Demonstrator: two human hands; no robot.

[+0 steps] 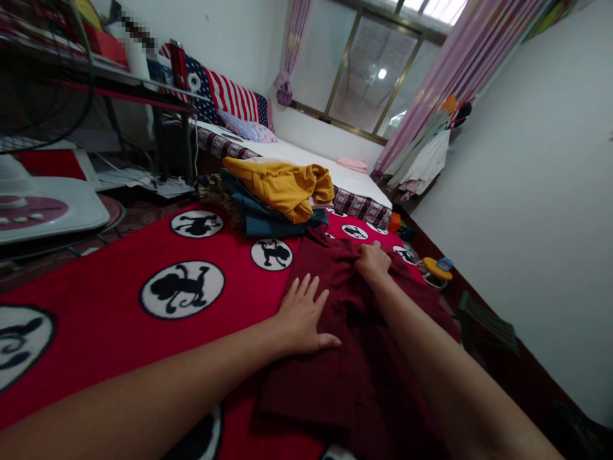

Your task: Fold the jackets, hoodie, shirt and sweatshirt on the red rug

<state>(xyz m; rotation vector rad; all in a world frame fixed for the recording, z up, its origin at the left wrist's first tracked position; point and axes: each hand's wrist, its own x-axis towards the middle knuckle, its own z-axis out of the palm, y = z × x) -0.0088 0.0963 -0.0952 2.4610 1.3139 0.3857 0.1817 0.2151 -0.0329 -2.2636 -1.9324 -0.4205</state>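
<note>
A dark maroon garment (311, 390) lies spread over a red blanket (115, 275) patterned with black monkey figures in white circles. Flat on its left part rests my left hand (304, 316), fingers spread. My right hand (373, 260) is closed on a bunched fold of the cloth farther up, and creases run out from there. Just beyond the garment's far end is a pile of clothes, with a mustard yellow garment (287, 185) on top and dark teal cloth (268, 220) below. Part of the maroon garment is hidden under my right forearm.
Behind the pile stands a bed (306, 153) with a white sheet, beneath a window. A cluttered desk (158, 96) is at the left, above a white and pink appliance (52, 207). Clothes (426, 160) hang by the right wall, with a yellow stool (437, 268) lower down.
</note>
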